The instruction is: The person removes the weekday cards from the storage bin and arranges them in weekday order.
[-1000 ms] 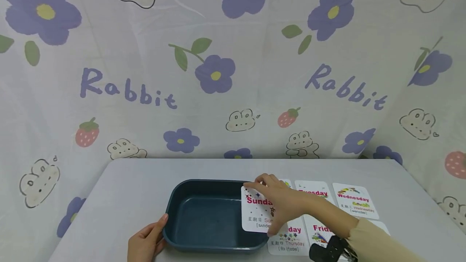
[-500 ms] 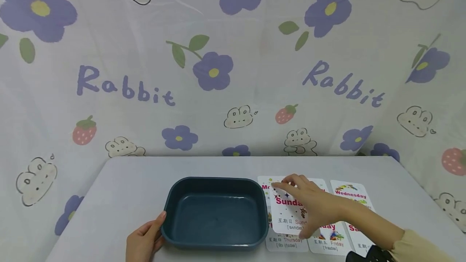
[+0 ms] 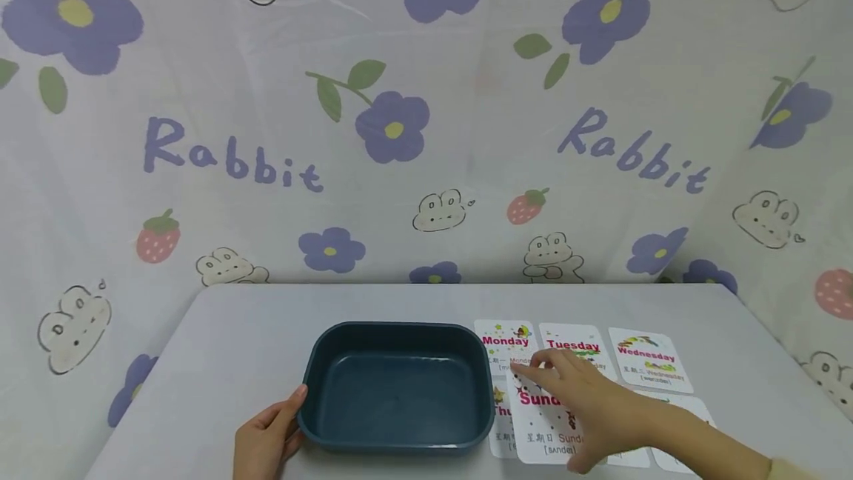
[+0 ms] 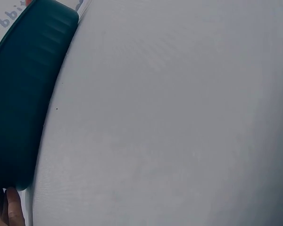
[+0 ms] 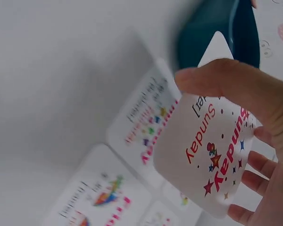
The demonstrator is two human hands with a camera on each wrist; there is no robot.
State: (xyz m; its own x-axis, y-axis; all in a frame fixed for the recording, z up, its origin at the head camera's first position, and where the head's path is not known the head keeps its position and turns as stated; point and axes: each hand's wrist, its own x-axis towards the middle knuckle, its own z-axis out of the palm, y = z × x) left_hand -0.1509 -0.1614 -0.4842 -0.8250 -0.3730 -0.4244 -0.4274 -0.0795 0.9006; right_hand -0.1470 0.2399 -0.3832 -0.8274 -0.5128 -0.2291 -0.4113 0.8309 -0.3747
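In the head view a dark blue-green plastic basin [image 3: 397,395] stands on the table with nothing inside. My left hand [image 3: 269,435] holds its left side, the thumb at the rim; the left wrist view catches only fingertips [image 4: 15,207] by the basin's end. My right hand [image 3: 603,410] holds the white "Sunday" flashcard [image 3: 543,432] by its edges, thumb on one side and fingers on the opposite side. The card is raised over the "Thursday" card [image 3: 501,424] and hides most of it. In the right wrist view the Sunday card [image 5: 205,155] is tilted above blurred cards.
Behind lie the "Monday" card [image 3: 505,335], the "Tuesday" card [image 3: 573,343] and the "Wednesday" card [image 3: 649,358]. Further cards in the front row are partly covered by the right hand and forearm. A patterned curtain [image 3: 413,132] hangs behind the white table [image 3: 246,347].
My right hand has carried the Sunday card from over the basin's right side to the right, then lower and nearer, over the front row of cards. The left hand has stayed at the basin.
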